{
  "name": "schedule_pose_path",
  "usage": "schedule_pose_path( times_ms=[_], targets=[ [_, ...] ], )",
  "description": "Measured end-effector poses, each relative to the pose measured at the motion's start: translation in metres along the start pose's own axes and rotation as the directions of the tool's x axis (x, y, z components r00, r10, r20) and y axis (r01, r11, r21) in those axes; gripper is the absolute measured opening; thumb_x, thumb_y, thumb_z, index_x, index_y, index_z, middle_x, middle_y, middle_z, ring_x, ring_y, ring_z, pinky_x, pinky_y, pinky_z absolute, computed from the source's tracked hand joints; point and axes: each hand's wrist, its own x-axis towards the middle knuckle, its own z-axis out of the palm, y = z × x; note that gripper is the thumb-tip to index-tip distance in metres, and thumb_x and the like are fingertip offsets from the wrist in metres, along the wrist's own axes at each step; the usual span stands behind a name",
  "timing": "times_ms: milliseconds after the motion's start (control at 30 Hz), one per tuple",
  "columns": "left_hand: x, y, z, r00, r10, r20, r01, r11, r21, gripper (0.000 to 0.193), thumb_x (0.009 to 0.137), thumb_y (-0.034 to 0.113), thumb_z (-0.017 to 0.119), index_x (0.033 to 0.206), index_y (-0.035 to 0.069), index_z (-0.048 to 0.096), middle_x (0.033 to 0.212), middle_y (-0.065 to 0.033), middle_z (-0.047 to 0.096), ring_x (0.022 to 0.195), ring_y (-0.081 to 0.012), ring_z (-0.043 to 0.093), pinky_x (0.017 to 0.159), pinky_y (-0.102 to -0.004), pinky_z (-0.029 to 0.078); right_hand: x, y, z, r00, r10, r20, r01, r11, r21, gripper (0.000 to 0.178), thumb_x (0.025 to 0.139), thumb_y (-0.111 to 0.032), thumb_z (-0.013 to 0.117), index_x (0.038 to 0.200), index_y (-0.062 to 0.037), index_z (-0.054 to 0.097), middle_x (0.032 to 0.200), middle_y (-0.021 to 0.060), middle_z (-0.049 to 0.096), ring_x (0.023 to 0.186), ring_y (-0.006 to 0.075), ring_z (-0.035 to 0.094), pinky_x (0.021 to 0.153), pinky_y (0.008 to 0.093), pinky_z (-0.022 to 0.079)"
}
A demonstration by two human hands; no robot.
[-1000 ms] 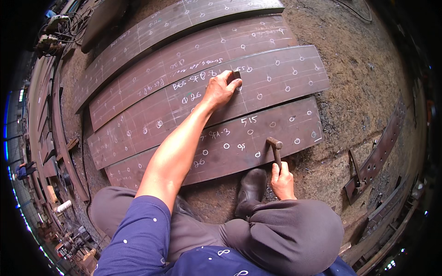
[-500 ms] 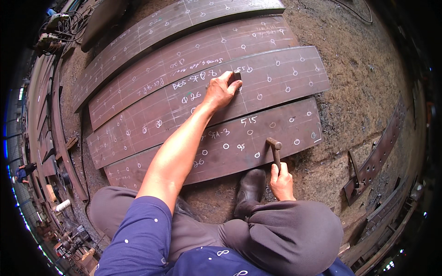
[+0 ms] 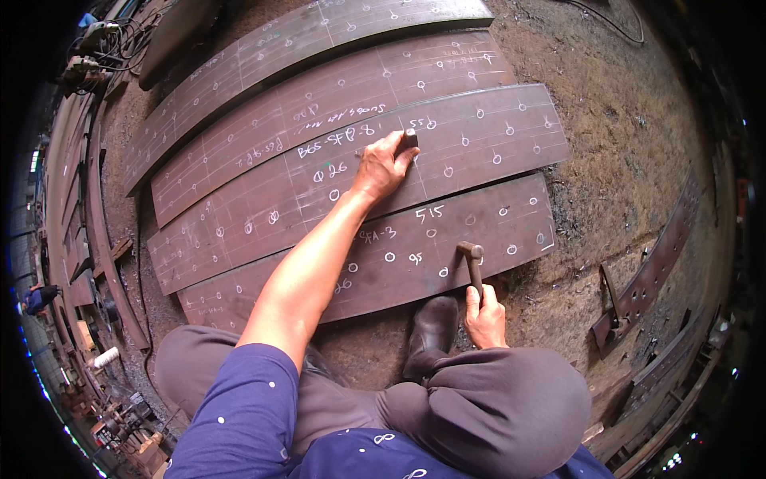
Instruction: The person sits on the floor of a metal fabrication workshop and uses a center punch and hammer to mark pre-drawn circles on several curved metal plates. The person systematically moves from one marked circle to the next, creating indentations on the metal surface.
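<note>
Long brown steel plates with chalk circles, lines and writing lie side by side before me. My left hand (image 3: 384,165) reaches over the second-nearest plate (image 3: 523,144) and grips a short, dark metal punch (image 3: 411,139) between thumb and fingers. The punch stands on or just over this plate; the fingers hide its tip. My right hand (image 3: 486,318) is closed round the handle of a hammer (image 3: 472,251), close to my right knee. Its head is above the nearest plate (image 3: 375,295), and nothing shows me that it touches the plate.
Two more marked plates lie beyond, the farthest a thick steel plate (image 3: 279,40). My boot (image 3: 433,335) is close to the nearest plate's edge. A curved strip with holes (image 3: 648,286) lies on the right. Cables (image 3: 132,36) and a distant person (image 3: 40,298) are at left.
My left hand and the punch have shifted slightly nearer to me, and the punch is turned a little. The hammer has moved only slightly.
</note>
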Motion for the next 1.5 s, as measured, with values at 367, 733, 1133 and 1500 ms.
schedule_pose_path(
  times_ms=[367, 733, 1133, 1500],
  targets=[
    [-0.010, -0.009, 0.023, 0.941, 0.316, -0.119, -0.318, 0.948, 0.003, 0.029, 0.091, 0.017, 0.077, 0.117, 0.009, 0.066, 0.100, -0.0122, 0.072, 0.095, -0.0340, 0.070, 0.088, -0.0445, 0.055, 0.075, -0.155, -0.075, 0.641, -0.652, -0.405, 0.761, 0.609, 0.224, 0.033, 0.109, -0.029, 0.056, 0.119, 0.0019, 0.059, 0.087, 0.0137, 0.067, 0.060, 0.0199, 0.062, 0.053, 0.0347, 0.051],
    [-0.018, -0.024, 0.015, 0.940, 0.306, -0.151, -0.307, 0.952, 0.020, 0.026, 0.092, 0.016, 0.075, 0.116, 0.008, 0.067, 0.102, -0.0123, 0.074, 0.098, -0.0338, 0.070, 0.090, -0.0451, 0.054, 0.108, -0.092, 0.002, 0.863, -0.505, -0.014, 0.504, 0.863, -0.039, 0.016, 0.107, -0.019, 0.058, 0.107, -0.0030, 0.056, 0.069, 0.0246, 0.062, 0.063, 0.0458, 0.065, 0.054, 0.0506, 0.048],
    [-0.053, -0.014, -0.070, 0.932, -0.294, -0.212, 0.225, 0.928, -0.297, 0.024, 0.097, 0.019, 0.077, 0.115, 0.006, 0.073, 0.098, -0.0040, 0.079, 0.089, -0.0102, 0.072, 0.079, -0.0291, 0.058, 0.002, 0.014, 0.025, 0.992, -0.125, 0.016, 0.125, 0.991, -0.049, 0.025, 0.106, -0.029, 0.060, 0.114, -0.0051, 0.060, 0.085, 0.0290, 0.069, 0.082, 0.0534, 0.067, 0.067, 0.0595, 0.051],
    [-0.081, -0.027, -0.095, 0.924, -0.381, -0.029, 0.364, 0.901, -0.239, 0.025, 0.096, 0.026, 0.077, 0.109, 0.004, 0.075, 0.099, -0.0043, 0.080, 0.092, -0.0123, 0.072, 0.084, -0.0315, 0.055, -0.011, -0.004, 0.054, 0.996, -0.042, -0.081, 0.048, 0.996, 0.076, 0.027, 0.108, -0.029, 0.054, 0.114, -0.0028, 0.059, 0.088, 0.0296, 0.070, 0.085, 0.0534, 0.067, 0.070, 0.0569, 0.052]
  ],
)
